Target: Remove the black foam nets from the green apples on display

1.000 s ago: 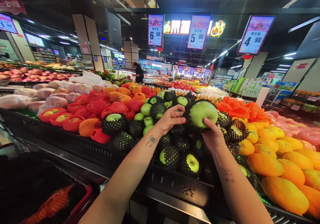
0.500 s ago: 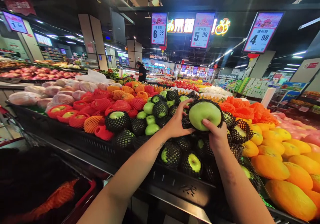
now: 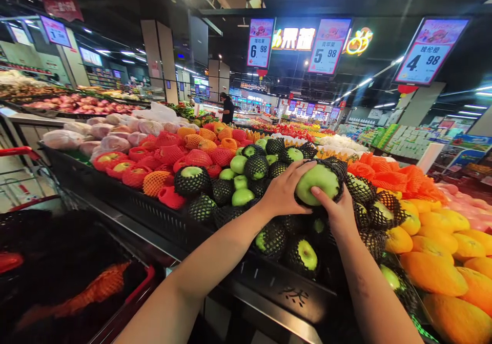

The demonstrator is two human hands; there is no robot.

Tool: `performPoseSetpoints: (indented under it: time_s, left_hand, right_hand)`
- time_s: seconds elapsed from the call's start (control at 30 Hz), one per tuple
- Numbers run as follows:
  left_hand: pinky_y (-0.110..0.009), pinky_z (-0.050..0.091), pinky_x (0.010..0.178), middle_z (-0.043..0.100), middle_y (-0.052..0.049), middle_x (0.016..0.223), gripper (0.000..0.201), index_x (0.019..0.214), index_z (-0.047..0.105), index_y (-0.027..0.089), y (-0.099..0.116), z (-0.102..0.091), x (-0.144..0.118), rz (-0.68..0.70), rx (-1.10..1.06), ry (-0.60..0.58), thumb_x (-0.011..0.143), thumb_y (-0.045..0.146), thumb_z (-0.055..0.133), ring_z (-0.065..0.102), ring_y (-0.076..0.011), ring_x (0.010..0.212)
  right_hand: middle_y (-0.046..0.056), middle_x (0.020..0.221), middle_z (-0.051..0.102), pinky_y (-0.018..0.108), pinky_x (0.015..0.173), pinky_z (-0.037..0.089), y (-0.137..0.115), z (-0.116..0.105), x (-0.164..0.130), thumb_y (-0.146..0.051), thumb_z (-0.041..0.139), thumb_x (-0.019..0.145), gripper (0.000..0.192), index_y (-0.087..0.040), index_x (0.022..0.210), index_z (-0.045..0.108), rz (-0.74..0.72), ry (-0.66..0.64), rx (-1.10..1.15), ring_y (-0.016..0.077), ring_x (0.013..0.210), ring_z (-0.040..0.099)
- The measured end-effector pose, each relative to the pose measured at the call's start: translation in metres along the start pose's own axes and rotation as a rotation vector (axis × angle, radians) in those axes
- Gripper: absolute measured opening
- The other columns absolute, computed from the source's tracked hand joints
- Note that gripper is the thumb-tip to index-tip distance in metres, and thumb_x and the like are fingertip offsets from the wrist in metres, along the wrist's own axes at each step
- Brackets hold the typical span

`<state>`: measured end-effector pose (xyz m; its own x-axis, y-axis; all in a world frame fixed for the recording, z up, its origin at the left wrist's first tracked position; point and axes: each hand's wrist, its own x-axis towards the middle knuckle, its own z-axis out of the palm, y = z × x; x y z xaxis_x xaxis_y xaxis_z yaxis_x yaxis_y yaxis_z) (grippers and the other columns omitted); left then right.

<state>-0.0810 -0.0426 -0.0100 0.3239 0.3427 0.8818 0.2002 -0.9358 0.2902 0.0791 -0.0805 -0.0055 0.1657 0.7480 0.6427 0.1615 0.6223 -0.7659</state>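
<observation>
Over the black produce crate (image 3: 126,205), both my hands are on one green apple (image 3: 317,184) with a black foam net around its far side. My right hand (image 3: 340,213) grips it from the right, thumb pressed across its front. My left hand (image 3: 286,190) curves round its left side, fingers over the top and thumb below, touching it. Beneath and around them lie several more green apples (image 3: 242,197), many in black foam nets. A netted green apple (image 3: 305,254) sits just below my hands.
Red-netted apples (image 3: 169,154) lie to the left, oranges (image 3: 434,264) to the right. A shopping cart with a red rim (image 3: 144,285) stands at lower left. Price screens (image 3: 328,46) hang above. A person in dark clothing (image 3: 226,109) stands farther back.
My left hand has closed in from beside the apple onto its left side. My right hand keeps its hold. The view has swung slightly left, showing more of the cart.
</observation>
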Motion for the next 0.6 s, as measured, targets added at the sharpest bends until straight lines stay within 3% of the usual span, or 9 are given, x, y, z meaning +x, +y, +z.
performPoseSetpoints:
  time_s: [0.07, 0.17, 0.27, 0.33, 0.43, 0.6]
  left_hand:
    - [-0.048, 0.033, 0.118, 0.048, -0.012, 0.147, 0.102, 0.144, 0.038, 0.025, 0.003, 0.002, 0.0, -0.09, -0.032, 0.062, 0.056, 0.034, 0.09, 0.045, -0.0337, 0.137]
    - [-0.044, 0.036, 0.115, 0.054, -0.012, 0.141, 0.095, 0.138, 0.041, 0.023, 0.004, 0.006, 0.005, -0.276, -0.116, 0.233, 0.058, 0.041, 0.089, 0.052, -0.0301, 0.13]
    - [-0.041, 0.045, 0.103, 0.062, -0.011, 0.126, 0.077, 0.125, 0.049, 0.022, -0.006, 0.008, 0.022, -0.566, -0.312, 0.437, 0.062, 0.045, 0.087, 0.059, -0.0264, 0.117]
    - [-0.04, 0.052, 0.089, 0.066, -0.009, 0.116, 0.066, 0.118, 0.053, 0.023, -0.018, 0.01, 0.041, -0.788, -0.501, 0.514, 0.065, 0.048, 0.083, 0.062, -0.0251, 0.108]
    - [-0.039, 0.052, 0.08, 0.067, -0.008, 0.111, 0.063, 0.117, 0.054, 0.026, -0.035, 0.014, 0.076, -0.918, -0.568, 0.506, 0.066, 0.05, 0.082, 0.063, -0.0262, 0.104]
    - [-0.045, 0.043, 0.095, 0.064, -0.018, 0.123, 0.091, 0.132, 0.044, 0.019, -0.053, 0.041, 0.136, -0.823, -0.039, 0.384, 0.059, 0.055, 0.085, 0.06, -0.0343, 0.114]
  right_hand:
    - [0.011, 0.123, 0.065, 0.049, 0.103, 0.047, 0.001, -0.001, 0.001, -0.053, 0.076, 0.073, 0.062, -0.021, 0.122, 0.057, -0.082, 0.031, -0.02, 0.0293, 0.112, 0.063]
    - [0.013, 0.135, 0.055, 0.051, 0.105, 0.044, -0.002, -0.005, 0.003, -0.055, 0.058, 0.086, 0.06, -0.023, 0.135, 0.046, -0.272, 0.232, -0.082, 0.0296, 0.125, 0.056]
    - [0.014, 0.135, 0.054, 0.052, 0.104, 0.043, -0.009, -0.008, 0.003, -0.05, 0.046, 0.094, 0.051, -0.022, 0.136, 0.044, -0.405, 0.511, -0.114, 0.0296, 0.126, 0.055]
    - [0.014, 0.133, 0.054, 0.052, 0.105, 0.043, -0.013, -0.009, 0.002, -0.045, 0.043, 0.095, 0.046, -0.022, 0.135, 0.045, -0.448, 0.618, -0.128, 0.0301, 0.125, 0.055]
    - [0.014, 0.131, 0.054, 0.051, 0.1, 0.045, -0.015, -0.008, -0.001, -0.041, 0.04, 0.097, 0.044, -0.023, 0.136, 0.044, -0.455, 0.613, -0.16, 0.0307, 0.123, 0.054]
    - [0.016, 0.128, 0.056, 0.049, 0.092, 0.046, -0.008, -0.005, -0.006, -0.039, 0.047, 0.096, 0.047, -0.023, 0.14, 0.041, -0.476, 0.431, -0.216, 0.0304, 0.12, 0.055]
